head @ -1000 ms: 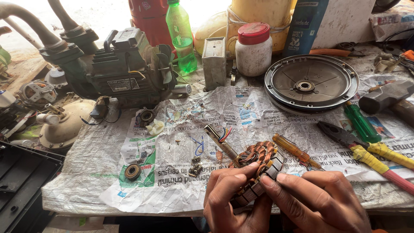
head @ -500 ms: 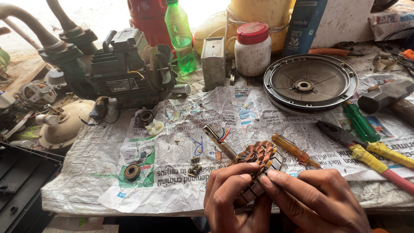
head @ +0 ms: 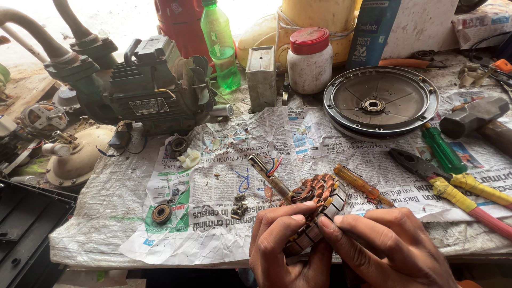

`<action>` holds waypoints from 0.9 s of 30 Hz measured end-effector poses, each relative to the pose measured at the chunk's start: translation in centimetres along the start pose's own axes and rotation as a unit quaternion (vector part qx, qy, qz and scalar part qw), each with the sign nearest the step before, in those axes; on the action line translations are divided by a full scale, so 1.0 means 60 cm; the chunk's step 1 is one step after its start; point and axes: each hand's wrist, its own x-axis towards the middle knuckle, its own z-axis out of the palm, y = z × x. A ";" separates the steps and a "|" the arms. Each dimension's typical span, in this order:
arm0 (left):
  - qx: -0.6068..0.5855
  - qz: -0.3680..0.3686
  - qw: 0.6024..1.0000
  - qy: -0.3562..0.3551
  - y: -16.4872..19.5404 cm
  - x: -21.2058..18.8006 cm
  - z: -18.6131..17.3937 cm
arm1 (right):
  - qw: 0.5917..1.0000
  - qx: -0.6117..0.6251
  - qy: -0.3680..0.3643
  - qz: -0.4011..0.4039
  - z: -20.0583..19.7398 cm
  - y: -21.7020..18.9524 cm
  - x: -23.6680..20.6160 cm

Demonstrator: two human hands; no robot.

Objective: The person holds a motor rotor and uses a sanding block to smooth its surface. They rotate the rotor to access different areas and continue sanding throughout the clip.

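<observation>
Gripping a copper-wound motor armature with steel shaft (head: pixel 312 205), left hand (head: pixel 282 248) and right hand (head: pixel 384 250) pinch its laminated core between thumbs and fingers (head: pixel 341 226), low at the near edge of the newspaper-covered worktop (head: pixel 213 160). Yellow-handled screwdriver (head: pixel 362 185) lies just beside it; round grey metal motor cover (head: pixel 381 101) sits farther back.

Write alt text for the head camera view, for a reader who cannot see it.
Both hands, left hand and right hand, grip a copper-wound motor stator over a newspaper-covered workbench. Around it lie a round metal cover, screwdrivers, yellow-handled pliers, a hammer, a water pump, a green bottle and a red-lidded white jar.
</observation>
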 end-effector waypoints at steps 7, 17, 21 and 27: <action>-0.009 -0.037 0.999 -0.010 -0.001 -0.001 -0.007 | 1.000 0.012 -0.006 0.001 0.008 0.003 0.000; 0.008 0.001 0.999 -0.034 0.002 0.015 -0.018 | 0.997 -0.069 -0.012 0.018 -0.004 0.004 -0.009; 0.083 0.025 0.992 -0.095 0.010 0.029 -0.037 | 0.999 -0.018 0.010 -0.026 -0.009 0.029 -0.002; 0.137 -0.049 0.970 -0.193 0.021 0.049 -0.058 | 0.999 -0.023 0.001 -0.046 -0.014 0.047 0.003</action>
